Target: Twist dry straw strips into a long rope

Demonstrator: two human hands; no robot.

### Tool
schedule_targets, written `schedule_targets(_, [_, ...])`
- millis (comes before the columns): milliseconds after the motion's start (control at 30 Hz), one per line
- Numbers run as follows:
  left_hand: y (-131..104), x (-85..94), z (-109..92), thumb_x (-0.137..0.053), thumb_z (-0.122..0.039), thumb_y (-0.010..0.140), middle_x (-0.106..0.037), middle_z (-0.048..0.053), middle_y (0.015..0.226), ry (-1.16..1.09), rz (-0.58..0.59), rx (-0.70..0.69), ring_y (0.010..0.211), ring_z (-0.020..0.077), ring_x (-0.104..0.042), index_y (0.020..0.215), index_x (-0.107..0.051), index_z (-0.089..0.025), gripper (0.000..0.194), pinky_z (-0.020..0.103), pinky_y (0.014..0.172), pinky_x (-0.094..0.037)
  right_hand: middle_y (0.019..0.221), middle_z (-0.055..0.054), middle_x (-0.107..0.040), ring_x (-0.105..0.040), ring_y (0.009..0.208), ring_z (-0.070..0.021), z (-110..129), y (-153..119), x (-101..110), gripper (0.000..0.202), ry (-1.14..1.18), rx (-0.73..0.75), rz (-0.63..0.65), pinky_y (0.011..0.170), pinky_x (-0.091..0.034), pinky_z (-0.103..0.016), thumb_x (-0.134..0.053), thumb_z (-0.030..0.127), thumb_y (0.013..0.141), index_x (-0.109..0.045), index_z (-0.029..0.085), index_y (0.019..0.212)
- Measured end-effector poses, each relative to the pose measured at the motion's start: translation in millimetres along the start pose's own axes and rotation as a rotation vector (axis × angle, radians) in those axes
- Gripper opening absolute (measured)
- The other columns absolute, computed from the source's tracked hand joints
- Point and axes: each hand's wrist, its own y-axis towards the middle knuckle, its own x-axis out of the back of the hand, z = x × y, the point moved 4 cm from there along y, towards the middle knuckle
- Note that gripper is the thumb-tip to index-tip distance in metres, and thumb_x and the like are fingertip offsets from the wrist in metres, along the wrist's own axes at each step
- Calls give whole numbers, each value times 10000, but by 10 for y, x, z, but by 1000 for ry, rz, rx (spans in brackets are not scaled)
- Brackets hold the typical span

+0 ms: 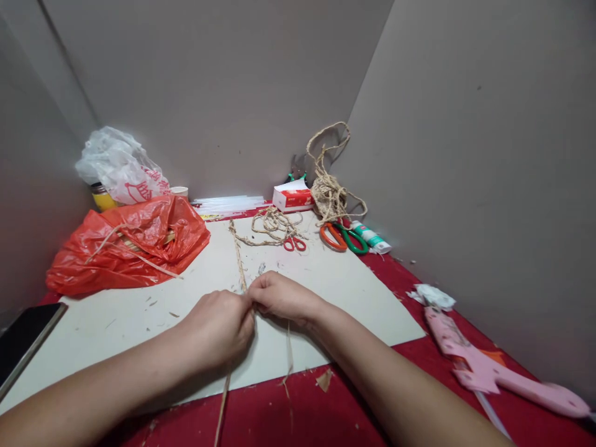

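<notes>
On the white board (326,273), near its front edge, both hands meet over a twisted straw cord (239,254). Left hand (221,326) is curled closed, fingers pinching the cord's near end; right hand (279,295) is closed too, pinching the same spot, knuckles touching the left. Cord runs from the hands toward the board's far edge, ending at a loose twine tangle (272,223). Loose straw strands (288,354) hang off the board's front onto the red cloth (419,372). Red bag (130,248) sits on the board's far-left corner. Small red scissors (294,243) lie beside the tangle; orange-green scissors (342,237) at the far-right corner. Pink glue gun (488,366) lies right of the board, well apart.
</notes>
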Motion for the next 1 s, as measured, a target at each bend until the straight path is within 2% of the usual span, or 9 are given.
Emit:
schedule_targets(200, [-76,-184,-126,-321,-172,796,-633,130,664,396,38,-59,577,233,-573,929,-604,-103,320,310,529,-323,325,81,-325,-209,301,-22,31,-28,-44,255,215,-39,109,335,-107,-204,-496,142,706,-449,148,456])
schedule_targets(333, [-281,-178,-293,-400,-149,738,-623,73,612,395,196,-239,469,181,-515,803,-612,-155,222,291,446,-245,338,81,-364,-216,291,-25,2,-24,2,141,244,-52,164,318,-94,-201,-546,174,710,-583,107,591])
schedule_targets(433, [-395,-26,-344,-437,-273,779,-564,23,529,211,338,-299,402,125,-421,665,-585,-188,205,273,418,-217,352,85,-363,-212,294,-24,-22,-18,54,141,283,-28,218,315,-90,-197,-560,204,727,-599,102,638])
schedule_targets(500, [-295,138,-249,-411,-301,811,-564,7,570,-4,228,-207,461,111,-444,668,-568,-189,240,244,450,-268,358,93,-348,-202,301,-21,-27,-18,78,140,321,-9,256,319,-91,-192,-568,214,730,-591,106,645])
schedule_targets(567, [-93,262,-42,-402,-292,811,-540,-1,588,-225,-18,-47,534,111,-469,644,-520,-179,233,223,494,-315,360,99,-335,-192,305,-21,-25,-19,92,142,338,2,272,322,-92,-191,-573,223,735,-585,109,652])
schedule_targets(633, [110,244,178,-451,-265,773,-537,-8,626,-498,-168,80,560,109,-485,768,-529,-170,123,220,531,-359,360,101,-329,-193,307,-22,-19,-16,101,146,318,10,263,325,-95,-193,-572,227,742,-583,109,658])
schedule_targets(767, [303,-122,334,-465,-301,763,-587,41,686,-1137,165,268,573,133,-558,822,-532,-139,185,260,543,-440,382,96,-339,-208,318,-25,-12,-15,102,160,255,32,264,330,-109,-200,-563,235,751,-555,124,635])
schedule_targets(833, [279,-191,304,-453,-312,766,-533,20,590,-1205,263,272,462,98,-482,736,-539,-126,206,221,448,-384,393,96,-333,-204,325,-26,-5,-23,99,170,227,45,278,334,-112,-204,-563,252,754,-557,125,641])
schedule_targets(1000, [212,-111,255,-429,-303,770,-250,-83,452,-1122,289,259,379,36,-127,563,-422,-166,249,193,351,-79,430,96,-324,-213,356,-31,28,-62,125,155,164,48,223,353,-123,-209,-588,245,722,-513,142,634])
